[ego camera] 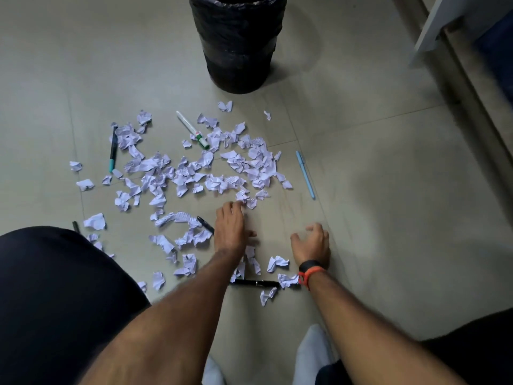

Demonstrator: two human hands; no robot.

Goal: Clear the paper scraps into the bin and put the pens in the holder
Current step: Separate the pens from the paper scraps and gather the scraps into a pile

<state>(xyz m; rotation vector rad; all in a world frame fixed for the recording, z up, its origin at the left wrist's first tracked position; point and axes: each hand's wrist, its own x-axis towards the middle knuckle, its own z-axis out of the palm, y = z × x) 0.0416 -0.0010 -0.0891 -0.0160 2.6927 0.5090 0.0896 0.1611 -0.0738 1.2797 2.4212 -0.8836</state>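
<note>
Crumpled white paper scraps lie scattered over the tiled floor in front of me. A black bin with a black liner stands beyond them. Pens lie among the scraps: a white marker with a green cap, a dark pen with a teal cap, a light blue pen, a black pen beside my left hand, and a black pen between my forearms. My left hand rests flat on the floor, its fingertips touching scraps. My right hand hovers with curled, spread fingers and holds nothing. No pen holder is in view.
My knees in dark clothing fill the lower left and lower right corners. My feet in light socks show at the bottom. A furniture edge runs along the right side. Another dark pen tip peeks out by my left knee.
</note>
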